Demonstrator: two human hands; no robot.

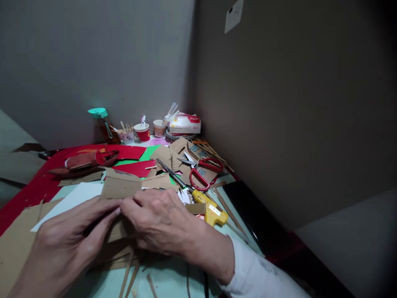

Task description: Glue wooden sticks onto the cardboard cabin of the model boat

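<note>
left hand (70,238) and right hand (161,219) pinch together at a brown cardboard piece (121,184) over the counter (172,275), seemingly shaping its edge; the next move likely calls for steady pressure.

The pale green table (173,275) carries, around its middle, cardboard strips (151,285) at 6 o'clock, a cardboard sheet (15,248) at 8, a red sheet (31,188) from 9 to 11, a bottle (101,128) at 11, 3 cups (143,134) at 12, a basket (174,137) at 1 and a yellow glue gun (214,212) at 3.
</note>
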